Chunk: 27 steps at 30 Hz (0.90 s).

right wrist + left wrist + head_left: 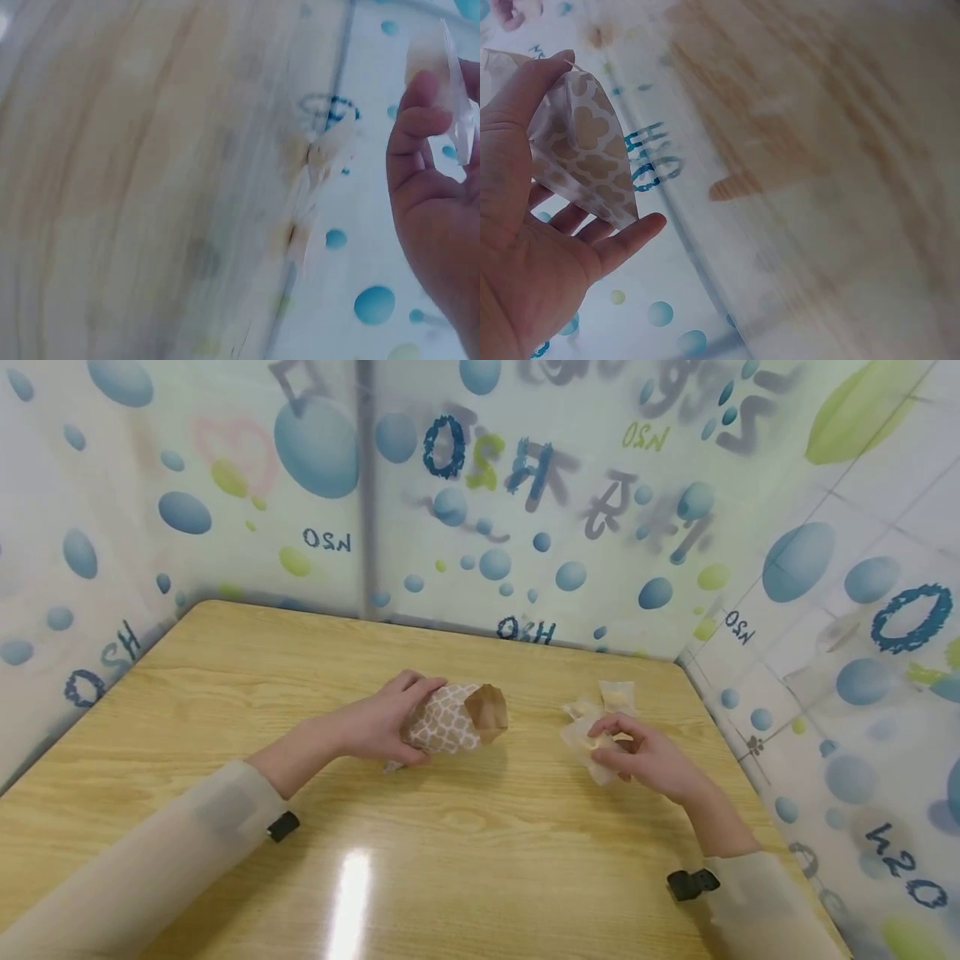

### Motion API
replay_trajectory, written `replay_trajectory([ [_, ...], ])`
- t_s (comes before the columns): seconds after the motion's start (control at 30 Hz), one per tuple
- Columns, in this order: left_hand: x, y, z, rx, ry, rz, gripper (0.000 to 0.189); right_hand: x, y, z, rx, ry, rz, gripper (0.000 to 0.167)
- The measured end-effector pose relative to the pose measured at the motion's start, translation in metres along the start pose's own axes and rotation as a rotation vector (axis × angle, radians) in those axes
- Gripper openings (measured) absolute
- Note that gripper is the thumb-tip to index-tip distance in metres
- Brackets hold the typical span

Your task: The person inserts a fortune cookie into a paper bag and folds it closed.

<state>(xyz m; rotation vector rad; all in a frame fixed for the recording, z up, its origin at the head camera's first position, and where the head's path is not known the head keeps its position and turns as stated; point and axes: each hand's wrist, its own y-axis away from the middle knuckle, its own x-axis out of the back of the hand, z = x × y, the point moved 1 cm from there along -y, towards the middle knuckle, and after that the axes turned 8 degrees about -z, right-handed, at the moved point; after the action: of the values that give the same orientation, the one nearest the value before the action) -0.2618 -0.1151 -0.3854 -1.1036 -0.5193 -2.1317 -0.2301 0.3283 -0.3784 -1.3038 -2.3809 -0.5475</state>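
My left hand grips a brown paper bag with a white lattice pattern, fingers round its lower end. The bag lies tilted over the table, its open mouth facing right. In the left wrist view the patterned paper sits between thumb and fingers. To the right, my right hand pinches a small clear packet between thumb and fingers. That packet stands upright from the fingertips in the right wrist view. What lies inside the bag is hidden.
Just beyond my right hand, further small clear packets with pale yellowish contents lie on the wooden table. Walls covered with bubble-patterned sheeting border the table at the back and both sides.
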Motion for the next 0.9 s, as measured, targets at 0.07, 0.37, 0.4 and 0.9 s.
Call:
replay_trajectory([
  [0.07, 0.0, 0.0, -0.001, 0.008, -0.003, 0.005, 0.114, -0.006, -0.003, -0.006, 0.016, -0.02, 0.027, 0.033],
  [0.37, -0.001, 0.0, -0.001, 0.029, -0.037, 0.027, 0.123, -0.023, -0.015, -0.033, 0.083, -0.105, 0.082, 0.039],
  [0.4, 0.0, 0.001, 0.0, 0.03, -0.039, 0.027, 0.124, -0.025, -0.017, -0.037, 0.089, -0.115, 0.083, 0.041],
  [0.9, -0.001, -0.002, 0.008, 0.053, -0.044, 0.001, 0.127, -0.055, -0.047, -0.081, 0.121, -0.197, 0.078, 0.031],
])
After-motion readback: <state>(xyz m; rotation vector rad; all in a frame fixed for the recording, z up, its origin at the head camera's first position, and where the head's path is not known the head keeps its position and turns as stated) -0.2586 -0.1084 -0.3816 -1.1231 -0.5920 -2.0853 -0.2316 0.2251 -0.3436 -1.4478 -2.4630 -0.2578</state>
